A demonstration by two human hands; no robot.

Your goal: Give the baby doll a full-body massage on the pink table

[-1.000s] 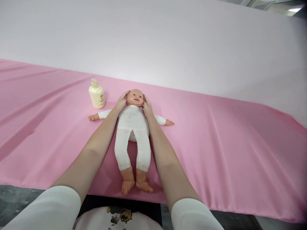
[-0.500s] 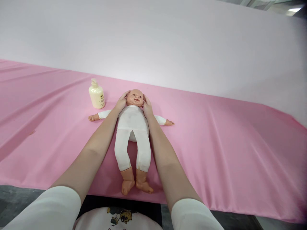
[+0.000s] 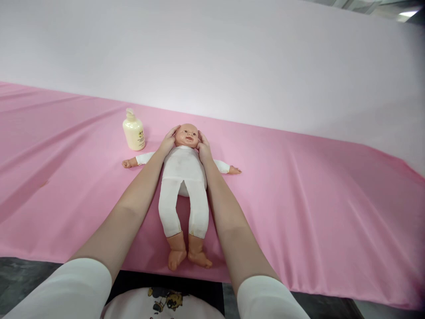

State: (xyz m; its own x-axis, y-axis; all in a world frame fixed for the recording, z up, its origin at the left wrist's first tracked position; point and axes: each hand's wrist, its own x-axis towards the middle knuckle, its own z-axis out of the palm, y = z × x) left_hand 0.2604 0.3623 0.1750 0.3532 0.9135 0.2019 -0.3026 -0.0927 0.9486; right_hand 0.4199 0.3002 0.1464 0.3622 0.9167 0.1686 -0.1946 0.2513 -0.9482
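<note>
A baby doll (image 3: 183,177) in a white suit lies on its back on the pink cloth (image 3: 299,190), arms spread, bare feet toward me. My left hand (image 3: 168,141) cups the left side of the doll's head. My right hand (image 3: 203,147) cups the other side of the head. Both palms press against the cheeks, fingers curled around the head.
A cream pump bottle (image 3: 133,131) stands upright on the cloth just left of the doll's head. A pale wall (image 3: 232,57) rises behind the table. The cloth's near edge hangs over a dark floor by my lap.
</note>
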